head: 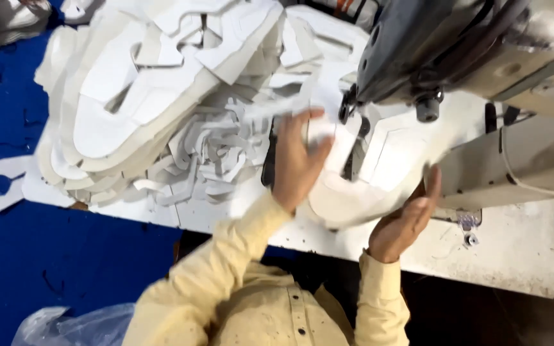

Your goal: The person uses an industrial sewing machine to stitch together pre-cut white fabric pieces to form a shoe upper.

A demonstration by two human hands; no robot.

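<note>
While both hands reach forward over the white surface [514,256], a single pale cut fabric piece [354,198] lies between them, spread under the head of the grey sewing machine [431,45]; the left hand [296,160] rests on the piece's left edge with fingers loosely spread and the thumb pressing the cloth — laid flat on it rather than clenched round it; the right hand [408,221] is at the piece's right-hand lower edge, palm turned up and fingers curled lightly against it, though whether it pinches the cloth I cannot tell. Both arms wear pale yellow sleeves [226,269].

To the left of the left hand, just beside it, lies a loose heap of narrow white strips and offcuts [216,150] — too many and too tangled to count; behind that a tall stack of larger white cut panels [142,90] leans across the surface, its number also beyond counting. Two stray white scraps [4,182] lie on the blue floor [20,256] at the left; one clear plastic bag [65,323] shows at the bottom edge.
</note>
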